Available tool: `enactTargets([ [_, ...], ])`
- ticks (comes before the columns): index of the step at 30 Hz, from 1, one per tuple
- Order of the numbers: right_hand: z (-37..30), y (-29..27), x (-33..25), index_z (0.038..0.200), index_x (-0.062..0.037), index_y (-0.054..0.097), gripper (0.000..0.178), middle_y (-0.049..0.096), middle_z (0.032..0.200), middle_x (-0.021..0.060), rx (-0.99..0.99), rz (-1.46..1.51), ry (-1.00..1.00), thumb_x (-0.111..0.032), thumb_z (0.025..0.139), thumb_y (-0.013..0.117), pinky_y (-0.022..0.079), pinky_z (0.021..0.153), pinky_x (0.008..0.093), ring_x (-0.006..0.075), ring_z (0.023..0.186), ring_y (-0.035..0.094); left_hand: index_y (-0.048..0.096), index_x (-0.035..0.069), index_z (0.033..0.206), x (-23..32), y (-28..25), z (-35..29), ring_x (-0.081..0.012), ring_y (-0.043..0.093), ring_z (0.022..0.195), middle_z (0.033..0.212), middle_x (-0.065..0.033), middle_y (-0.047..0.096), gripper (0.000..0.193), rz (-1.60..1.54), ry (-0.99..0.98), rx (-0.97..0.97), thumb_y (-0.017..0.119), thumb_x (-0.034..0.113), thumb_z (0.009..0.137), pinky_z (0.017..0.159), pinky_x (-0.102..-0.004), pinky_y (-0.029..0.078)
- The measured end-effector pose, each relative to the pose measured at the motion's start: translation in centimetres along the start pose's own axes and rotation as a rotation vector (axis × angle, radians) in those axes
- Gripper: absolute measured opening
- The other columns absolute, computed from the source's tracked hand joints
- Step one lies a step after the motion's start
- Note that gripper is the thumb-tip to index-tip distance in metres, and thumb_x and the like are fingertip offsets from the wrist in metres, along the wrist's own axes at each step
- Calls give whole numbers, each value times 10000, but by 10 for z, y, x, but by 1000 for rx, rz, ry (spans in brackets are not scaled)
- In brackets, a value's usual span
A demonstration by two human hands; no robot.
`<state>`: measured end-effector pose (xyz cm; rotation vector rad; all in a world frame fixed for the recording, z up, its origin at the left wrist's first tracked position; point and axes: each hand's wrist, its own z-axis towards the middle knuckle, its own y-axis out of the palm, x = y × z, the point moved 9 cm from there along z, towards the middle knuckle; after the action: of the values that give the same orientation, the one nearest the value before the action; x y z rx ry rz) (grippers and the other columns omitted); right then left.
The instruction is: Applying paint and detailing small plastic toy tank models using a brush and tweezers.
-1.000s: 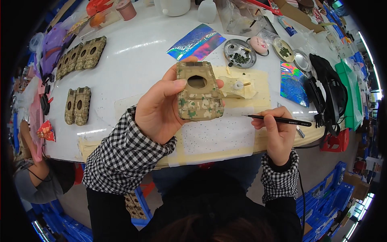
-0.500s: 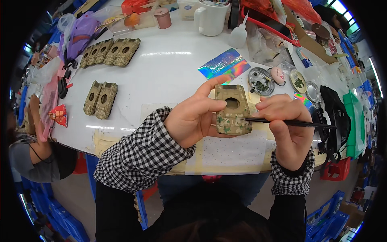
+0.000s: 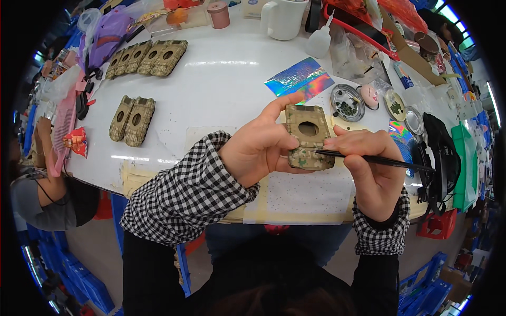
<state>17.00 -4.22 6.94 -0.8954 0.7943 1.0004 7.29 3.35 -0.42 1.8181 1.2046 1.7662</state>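
Observation:
My left hand [image 3: 258, 150] holds a small camouflage-painted model tank hull [image 3: 305, 114], thumb on its left edge and fingers beneath. A round hole is open in the hull's top. My right hand [image 3: 377, 176] grips black tweezers [image 3: 392, 160] like a pen, their thin tips lying over the hull's near part, just below the hole. Its fingertips are close to the hull's right side. Whether anything sits between the tips is too small to tell. Two similar hulls [image 3: 140, 124] stand side by side to the left, and several more hulls [image 3: 167, 59] form a row farther back.
Right of the hull are a round metal dish [image 3: 356, 113] of small dark green pieces and another small dish [image 3: 394, 105]. A holographic sheet [image 3: 298, 76], white dropper bottle [image 3: 319, 42] and white mug [image 3: 284, 21] lie beyond. Speckled paper [image 3: 305, 197] is under my hands. Another person's arm [image 3: 50, 187] is at left.
My right hand and the tweezers have shifted left, the tips reaching farther across the hull. The hull has tilted slightly in my left hand. The whole view has shifted a little.

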Motion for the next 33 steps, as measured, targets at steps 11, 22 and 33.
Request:
enactTargets([
  [11, -1, 1, -3, 899, 8, 641, 80, 680, 909, 115, 5, -77, -35, -46, 847, 671, 468, 945, 421, 228, 906, 650, 100, 97, 1488, -1, -2, 0, -306, 521, 1208, 1369, -222, 412, 765, 28, -4, 22, 455, 41, 812, 993, -457, 462],
  [22, -1, 2, -5, 898, 14, 646, 89, 682, 898, 122, 6, -107, -63, -28, 829, 681, 473, 938, 427, 241, 895, 653, 102, 102, 1489, -1, -2, 0, -301, 526, 1201, 1367, -220, 417, 769, 36, -1, 22, 463, 43, 813, 991, -450, 462],
  [33, -1, 3, -6, 900, 14, 641, 95, 685, 892, 117, 0, -133, -85, -14, 820, 685, 473, 940, 432, 231, 874, 655, 101, 101, 1488, -3, -4, 1, -296, 528, 1197, 1363, -218, 418, 765, 26, -9, 22, 457, 28, 815, 987, -445, 467],
])
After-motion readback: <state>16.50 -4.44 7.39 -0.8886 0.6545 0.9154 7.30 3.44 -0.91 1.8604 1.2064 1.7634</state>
